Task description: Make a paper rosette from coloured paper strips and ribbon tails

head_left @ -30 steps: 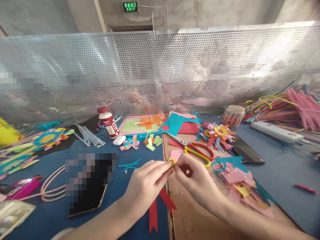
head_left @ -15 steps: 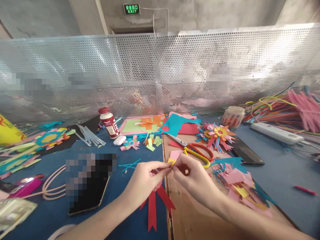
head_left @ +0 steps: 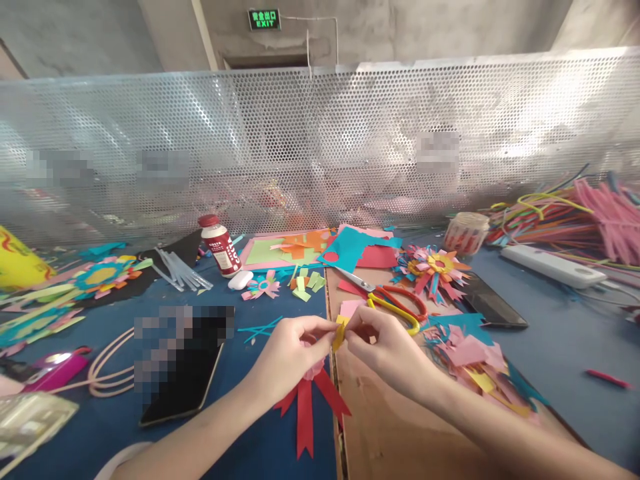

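Note:
My left hand (head_left: 305, 347) and my right hand (head_left: 377, 337) meet near the middle, pinching a small yellow paper piece (head_left: 339, 335) between their fingertips. Below my left hand lies a pink paper rosette (head_left: 315, 371) with red paper ribbon tails (head_left: 305, 423); the hand covers part of it. Just beyond my right hand rest scissors (head_left: 395, 303) with red and yellow handles, blades apart. Pink and yellow paper scraps (head_left: 353, 308) lie by the fingertips.
A bottle (head_left: 219, 245) stands at the back left, by a perforated metal screen (head_left: 310, 147). A black phone (head_left: 190, 367) lies left, another phone (head_left: 493, 303) right. Paper flowers (head_left: 437, 267), paper scraps (head_left: 477, 353), a glue-gun-like magenta object (head_left: 57, 370) and a power strip (head_left: 555, 267) surround the hands.
My fingertips have drawn slightly apart, and the yellow paper piece between them now shows more, turned upright. The things on the table look unmoved.

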